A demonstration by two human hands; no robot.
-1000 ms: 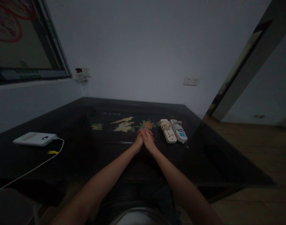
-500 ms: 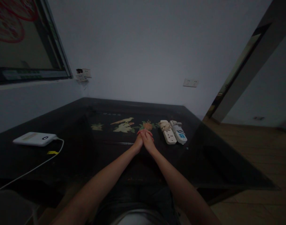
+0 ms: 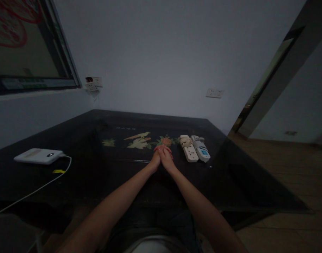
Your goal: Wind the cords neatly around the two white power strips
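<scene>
both hands, the right hand (image 3: 166,156) over the left hand (image 3: 155,160), are folded into one another at the near middle of a dark, glossy table (image 3: 87,182), fingers closed together and overlapping, so that each clasps the other (whether the fingers are fully laced, i cannot tell in this dim light). just beyond the fingertips is a painted orange flower (image 3: 166,141) on the tabletop, with a painted pale bird (image 3: 142,135) farther left.

near the right hand, apart from it on its right, a cream power strip (image 3: 191,155) lies with a beige cord (image 3: 185,141) wound round its far part. just beside it, on the side away from the hands, lies a white power strip (image 3: 204,155) with a blue socket face, wrapped in a grey cord (image 3: 199,143).

well to the left, a white device (image 3: 36,156) lies flat on the table, a thin white cable (image 3: 43,186) joined to its right end. the cable curves past a yellow tag (image 3: 58,171) and runs off at the lower left. on the pale wall (image 3: 150,56) behind sits a wall socket (image 3: 214,93).
</scene>
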